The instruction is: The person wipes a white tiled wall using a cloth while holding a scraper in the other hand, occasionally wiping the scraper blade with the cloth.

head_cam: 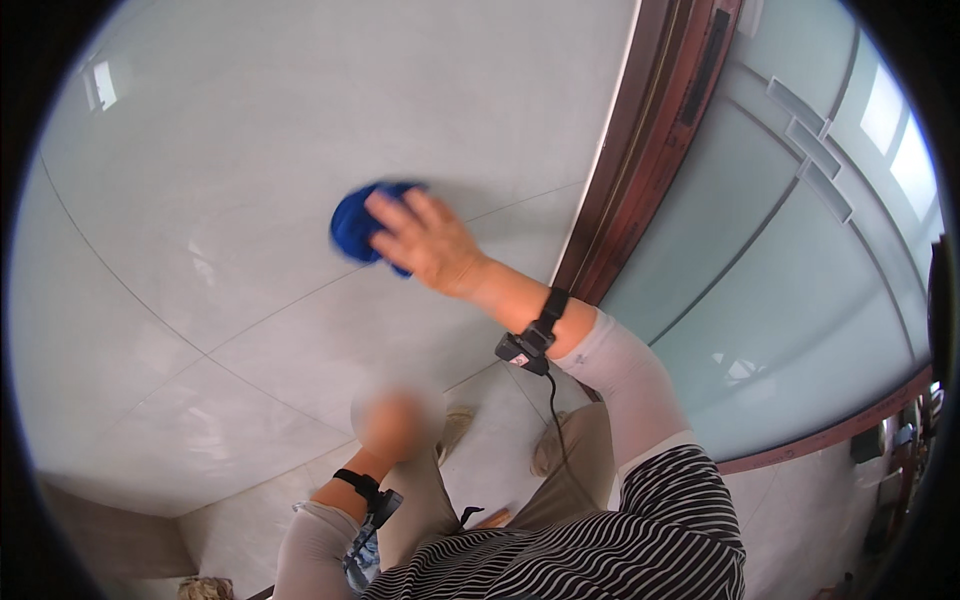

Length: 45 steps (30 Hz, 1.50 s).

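Observation:
A blue cloth lies bunched against the glossy pale tiled wall. My right hand presses on it with the fingers spread over its right part. The cloth sits on a thin tile joint, left of the door frame. Lower down, my left hand hangs in front of the wall's bottom part, near my trouser leg. A blur covers that hand, so its fingers and anything in them are hidden.
A red-brown door frame runs along the wall's right side. Beyond it stands a frosted glass door panel with dark lines. Pale floor tiles lie under my feet. A crumpled cloth-like item is at the bottom left. A cable hangs from my right wrist strap.

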### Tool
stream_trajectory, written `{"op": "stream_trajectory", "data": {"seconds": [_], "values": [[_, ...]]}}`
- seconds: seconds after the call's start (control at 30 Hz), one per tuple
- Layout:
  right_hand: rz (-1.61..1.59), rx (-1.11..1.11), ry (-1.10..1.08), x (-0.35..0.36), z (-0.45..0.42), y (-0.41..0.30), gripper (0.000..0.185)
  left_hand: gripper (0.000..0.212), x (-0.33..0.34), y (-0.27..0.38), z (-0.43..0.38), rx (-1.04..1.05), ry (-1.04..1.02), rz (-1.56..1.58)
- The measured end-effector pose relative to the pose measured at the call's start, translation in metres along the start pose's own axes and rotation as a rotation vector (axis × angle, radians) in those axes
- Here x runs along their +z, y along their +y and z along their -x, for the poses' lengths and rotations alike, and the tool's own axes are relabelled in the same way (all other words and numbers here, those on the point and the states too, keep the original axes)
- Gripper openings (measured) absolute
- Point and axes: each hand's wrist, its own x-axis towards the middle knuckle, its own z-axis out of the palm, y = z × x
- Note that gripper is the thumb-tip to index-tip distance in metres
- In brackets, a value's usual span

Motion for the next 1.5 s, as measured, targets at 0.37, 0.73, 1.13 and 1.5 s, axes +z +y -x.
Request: {"op": "stream_trajectory", "data": {"seconds": [0.37,0.73,1.13,1.5], "values": [[0.379,0.503,0.361,-0.076,-0.009,0.205,0.040,0.025,0.005,-0.009,0.009,-0.012,-0.002,-0.001],[0.069,0.259,0.129,-0.035,-0.071,0.059,0.064,0.024,-0.001,-0.013,0.007,0.002,0.036,-0.053],[0.437,0.453,0.542,-0.071,-0.097,0.213,0.048,0.023,0.002,-0.011,0.009,0.043,0.058,-0.014],[0.041,1.317,0.483,-0.088,-0.103,0.223,0.055,0.024,0.012,-0.018,0.010,0.025,0.144,0.025]]}}
